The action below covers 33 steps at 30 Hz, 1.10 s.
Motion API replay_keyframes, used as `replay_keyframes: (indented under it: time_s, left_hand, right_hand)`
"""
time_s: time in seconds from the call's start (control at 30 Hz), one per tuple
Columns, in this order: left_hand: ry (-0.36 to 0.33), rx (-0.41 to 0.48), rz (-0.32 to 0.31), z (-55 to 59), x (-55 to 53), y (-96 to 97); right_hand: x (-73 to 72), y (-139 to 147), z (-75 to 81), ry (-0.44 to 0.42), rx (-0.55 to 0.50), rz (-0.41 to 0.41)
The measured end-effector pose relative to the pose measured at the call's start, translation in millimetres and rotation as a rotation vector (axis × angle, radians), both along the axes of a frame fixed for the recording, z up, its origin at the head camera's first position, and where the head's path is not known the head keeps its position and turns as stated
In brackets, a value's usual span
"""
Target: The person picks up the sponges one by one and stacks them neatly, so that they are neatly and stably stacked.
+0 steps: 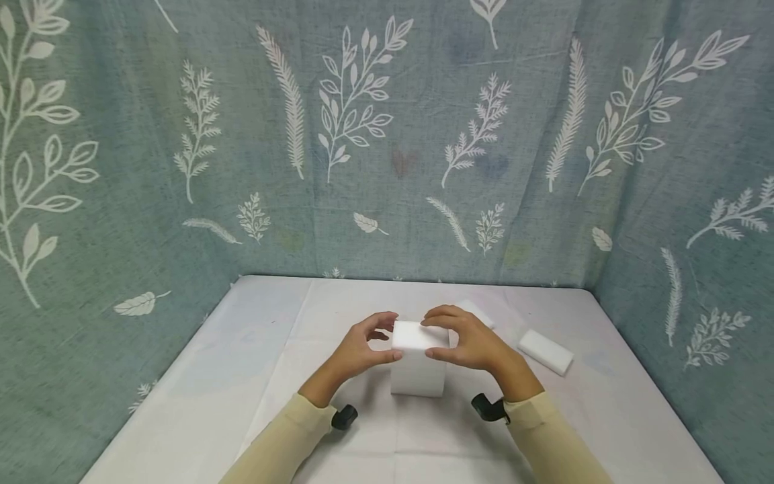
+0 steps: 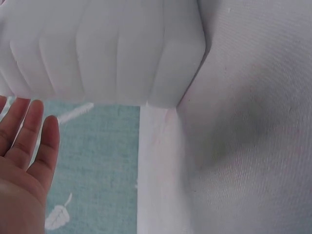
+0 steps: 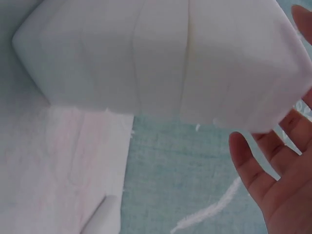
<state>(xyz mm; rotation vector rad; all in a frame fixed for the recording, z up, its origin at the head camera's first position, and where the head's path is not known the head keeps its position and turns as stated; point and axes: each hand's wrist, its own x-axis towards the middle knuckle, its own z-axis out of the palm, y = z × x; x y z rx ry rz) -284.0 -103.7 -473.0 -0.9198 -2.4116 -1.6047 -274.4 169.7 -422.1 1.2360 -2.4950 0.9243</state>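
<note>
Left hand (image 1: 361, 349) and right hand (image 1: 465, 343) clasp the top of the foam stack (image 1: 418, 363), fingers curled over its upper edges. The stack stands on the table (image 1: 254, 376); a loose block (image 1: 545, 351) lies well right of it.

You're in a small makeshift recording booth, not a lived-in room: teal cloth (image 1: 423, 134) printed with white leaves and ferns hangs as walls on three sides of you, and a plain white sheet covers the worktop (image 1: 242, 376) boxed in between them.
</note>
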Motion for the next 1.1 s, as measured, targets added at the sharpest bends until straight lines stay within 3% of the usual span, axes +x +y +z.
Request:
replay_keyframes:
  time_s: [0.27,0.57,0.87,1.1]
  left_hand:
    - [0.03,0.029,-0.004,2.3,1.2,2.7]
    - [0.008,0.039,0.0,4.5,2.5,2.2]
    - [0.01,0.04,-0.033,35.8,24.7,5.7]
    - [0.01,0.032,-0.015,37.7,26.1,4.8]
  right_hand:
    - [3.0,33.4,1.7,0.002,-0.006,-0.057]
    - [9.8,68.5,-5.8,-0.056,0.029,-0.161]
    - [14.4,94.6,-9.4,-0.063,0.081,-0.24]
    - [16.6,113.8,-12.7,-0.107,0.074,-0.296]
